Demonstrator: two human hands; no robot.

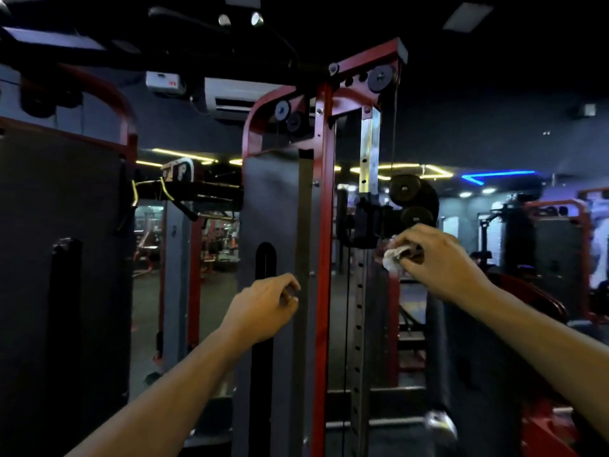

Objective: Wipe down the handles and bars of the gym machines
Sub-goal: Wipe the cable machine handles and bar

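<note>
Your right hand (438,258) covers most of white cloth (393,257); handle beneath hidden. Your left hand (263,305) fingertips curled from view.

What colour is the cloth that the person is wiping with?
White. The cloth, bunched in the right hand, shows in the head view.

Left arm: bare forearm rising from the lower left of the frame toward the centre. Left hand (263,308): back toward the camera, fingers loosely curled, holding nothing, at mid-frame below centre.

Right arm: bare forearm entering from the lower right edge, angled up and leftward. Right hand (435,255): higher than the left, right of centre, fingers and thumb pinching a crumpled white cloth (393,257).
</note>
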